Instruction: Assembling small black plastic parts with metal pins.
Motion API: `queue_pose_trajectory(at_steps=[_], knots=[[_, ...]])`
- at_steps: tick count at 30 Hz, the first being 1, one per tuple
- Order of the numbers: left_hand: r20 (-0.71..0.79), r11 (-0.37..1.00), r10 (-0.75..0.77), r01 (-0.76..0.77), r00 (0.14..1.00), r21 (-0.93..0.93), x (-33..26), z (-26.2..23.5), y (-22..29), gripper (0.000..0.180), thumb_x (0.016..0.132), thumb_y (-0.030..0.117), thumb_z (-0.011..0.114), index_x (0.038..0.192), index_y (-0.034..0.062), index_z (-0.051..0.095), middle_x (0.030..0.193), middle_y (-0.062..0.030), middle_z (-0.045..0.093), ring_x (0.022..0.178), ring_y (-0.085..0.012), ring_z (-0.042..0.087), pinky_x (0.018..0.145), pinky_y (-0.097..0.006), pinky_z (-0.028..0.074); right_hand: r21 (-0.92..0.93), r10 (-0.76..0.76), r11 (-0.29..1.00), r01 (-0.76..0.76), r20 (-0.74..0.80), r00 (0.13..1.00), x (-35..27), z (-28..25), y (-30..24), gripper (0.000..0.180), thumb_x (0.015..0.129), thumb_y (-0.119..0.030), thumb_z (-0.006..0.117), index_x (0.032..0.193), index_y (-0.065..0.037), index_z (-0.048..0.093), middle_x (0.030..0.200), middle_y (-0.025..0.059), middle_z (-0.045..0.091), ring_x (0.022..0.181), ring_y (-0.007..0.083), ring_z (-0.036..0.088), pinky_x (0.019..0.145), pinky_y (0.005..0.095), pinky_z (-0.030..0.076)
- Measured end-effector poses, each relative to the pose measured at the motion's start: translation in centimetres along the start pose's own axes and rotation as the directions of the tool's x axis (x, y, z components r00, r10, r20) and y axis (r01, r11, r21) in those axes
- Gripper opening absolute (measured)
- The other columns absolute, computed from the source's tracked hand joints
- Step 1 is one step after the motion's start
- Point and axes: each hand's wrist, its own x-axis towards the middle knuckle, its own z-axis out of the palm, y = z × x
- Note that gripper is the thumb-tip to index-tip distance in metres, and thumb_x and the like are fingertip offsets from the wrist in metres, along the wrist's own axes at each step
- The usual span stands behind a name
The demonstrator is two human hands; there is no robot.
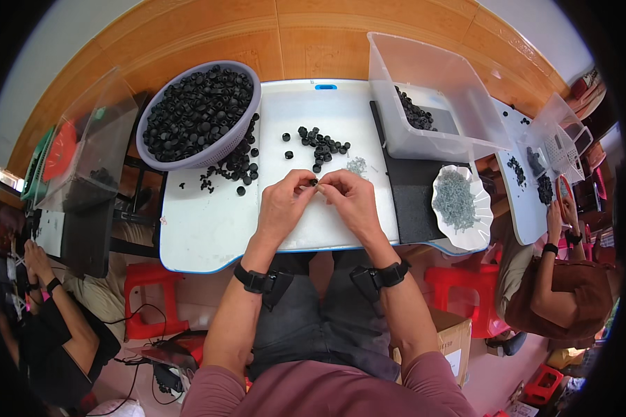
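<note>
My left hand and my right hand meet over the front middle of the white table, fingertips pinched together. Between the left fingertips shows a small round black cap. The right fingertips press close beside it; any tiny part in them is too small to make out. Just beyond my hands lies a loose group of similar black caps. Right of that group is a little heap of small translucent pieces. More such pieces fill a white fluted dish on the right.
A grey-purple basket heaped with black caps stands at the back left, with caps spilled beside it. At the back right, a clear plastic bin holds some caps. A black mat lies under the dish. Other people work at both sides.
</note>
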Motion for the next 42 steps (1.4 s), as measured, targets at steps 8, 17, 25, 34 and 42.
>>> queue_pose_trajectory(at_steps=[8,17,25,34,42], knots=[[0.062,0.999,0.005,-0.007,0.998,0.044,-0.2,0.0,-0.5,0.022,0.09,0.008,0.075,0.109,0.0009,0.069,0.098,-0.0122,0.077,0.093,-0.0255,0.077,0.082,-0.033,0.061,-0.102,-0.107,0.989,0.104,-0.029,0.994,-0.1,0.1,-0.2,0.011,0.088,-0.005,0.075,0.097,0.001,0.074,0.084,0.0067,0.072,0.07,0.0094,0.064,0.064,0.0253,0.05],[0.015,0.989,0.012,-0.009,1.0,-0.148,0.3,-0.6,0.4,0.019,0.089,0.005,0.074,0.107,0.0032,0.072,0.099,-0.0067,0.075,0.085,-0.0158,0.071,0.075,-0.027,0.054,0.043,-0.09,0.995,0.092,-0.063,0.994,-0.2,0.0,-0.1,0.011,0.092,-0.004,0.071,0.102,0.0,0.073,0.091,0.0022,0.072,0.074,0.0069,0.063,0.064,0.0232,0.05],[0.021,0.993,0.061,-0.058,0.998,-0.106,0.2,-0.8,0.5,0.021,0.083,0.009,0.079,0.103,0.0093,0.076,0.092,-0.0037,0.071,0.085,-0.0165,0.067,0.07,-0.029,0.05,0.283,0.001,0.959,-0.03,0.102,0.995,0.0,-0.9,-0.2,0.015,0.093,0.001,0.069,0.109,0.003,0.071,0.097,0.0076,0.073,0.086,0.0117,0.069,0.077,0.026,0.057],[0.052,0.997,0.049,-0.046,0.997,-0.055,0.4,-0.9,0.4,0.023,0.083,0.009,0.079,0.106,0.0095,0.076,0.096,-0.0039,0.073,0.088,-0.017,0.068,0.071,-0.03,0.051,0.332,0.003,0.943,-0.036,0.097,0.995,0.4,-1.1,0.1,0.016,0.091,0.002,0.072,0.107,0.002,0.072,0.095,0.0056,0.074,0.086,0.0101,0.069,0.078,0.0242,0.056],[-0.124,0.975,0.159,-0.137,0.979,0.173,3.8,-2.7,-1.1,0.028,0.09,-0.002,0.064,0.117,0.0006,0.068,0.118,-0.015,0.068,0.103,-0.0292,0.067,0.081,-0.039,0.054,0.333,-0.005,0.942,0.026,-0.063,0.998,0.5,-0.4,0.5,0.014,0.09,0.001,0.073,0.105,0.001,0.073,0.09,0.0015,0.072,0.081,0.0061,0.065,0.075,0.0216,0.053]])
